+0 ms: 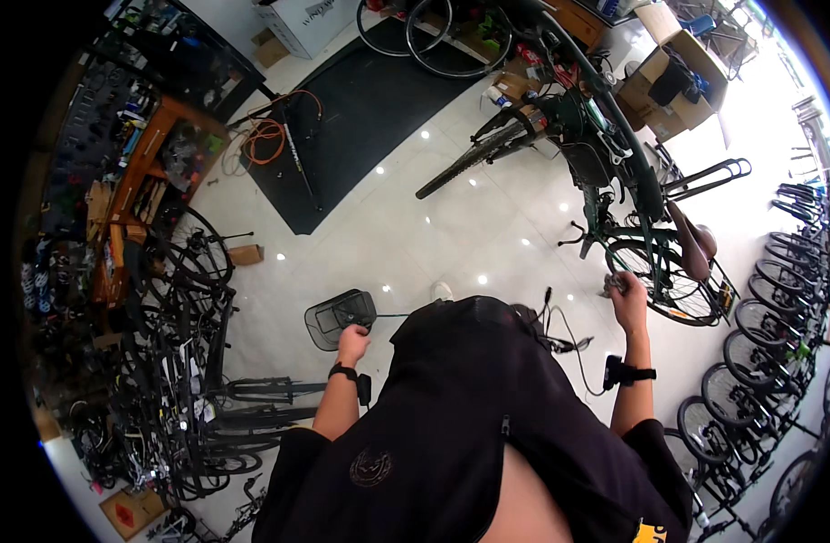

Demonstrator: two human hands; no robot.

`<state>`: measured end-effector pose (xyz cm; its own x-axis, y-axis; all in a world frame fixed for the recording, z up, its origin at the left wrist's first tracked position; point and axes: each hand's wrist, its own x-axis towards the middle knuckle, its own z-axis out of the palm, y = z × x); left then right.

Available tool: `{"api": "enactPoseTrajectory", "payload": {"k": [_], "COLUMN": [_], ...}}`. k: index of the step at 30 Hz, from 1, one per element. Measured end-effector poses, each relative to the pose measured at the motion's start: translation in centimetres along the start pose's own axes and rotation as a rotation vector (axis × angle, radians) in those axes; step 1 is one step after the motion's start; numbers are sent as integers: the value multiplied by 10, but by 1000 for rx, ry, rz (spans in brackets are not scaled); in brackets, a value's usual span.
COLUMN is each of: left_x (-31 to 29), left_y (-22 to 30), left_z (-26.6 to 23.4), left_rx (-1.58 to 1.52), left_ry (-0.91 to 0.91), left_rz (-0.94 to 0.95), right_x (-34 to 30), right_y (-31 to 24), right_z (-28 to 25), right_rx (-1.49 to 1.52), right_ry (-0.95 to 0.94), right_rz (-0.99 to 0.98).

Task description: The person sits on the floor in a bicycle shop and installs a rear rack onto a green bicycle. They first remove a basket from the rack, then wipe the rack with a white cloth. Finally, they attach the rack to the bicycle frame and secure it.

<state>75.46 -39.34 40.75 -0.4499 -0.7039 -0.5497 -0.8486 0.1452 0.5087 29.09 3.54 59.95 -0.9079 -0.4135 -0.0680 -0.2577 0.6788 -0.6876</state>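
My left hand (353,345) is closed at the near edge of a dark wire-mesh bicycle basket (329,319), low in front of me on the left. A thin rod (392,315) runs from beside the basket toward my body. My right hand (629,297) is out to the right, its fingers closed round a small greyish metal piece (613,284) whose kind I cannot make out. Just beyond that hand stands a dark green bicycle (645,181) with a brown saddle (692,242); its rear wheel (659,288) is close to my fingers.
Bicycle frames and forks (252,416) crowd the left, beside a wooden tool shelf (134,199). A black mat (360,118) with an orange hose (265,140) lies ahead. Bicycles (731,380) line the right. A loose cable (573,348) hangs at my side. An open carton (677,86) stands far right.
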Motion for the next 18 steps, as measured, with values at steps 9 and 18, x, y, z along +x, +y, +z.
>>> {"api": "enactPoseTrajectory", "payload": {"k": [9, 18], "left_x": [-94, -239], "left_y": [-82, -55], "left_z": [-19, 74], "left_rx": [86, -505], "left_ry": [-35, 76], "left_rz": [-105, -523], "right_x": [28, 47], "right_y": [-143, -270], "right_z": [34, 162], "right_rx": [-77, -5], "right_ry": [-341, -879], "right_rz": [-229, -770]}}
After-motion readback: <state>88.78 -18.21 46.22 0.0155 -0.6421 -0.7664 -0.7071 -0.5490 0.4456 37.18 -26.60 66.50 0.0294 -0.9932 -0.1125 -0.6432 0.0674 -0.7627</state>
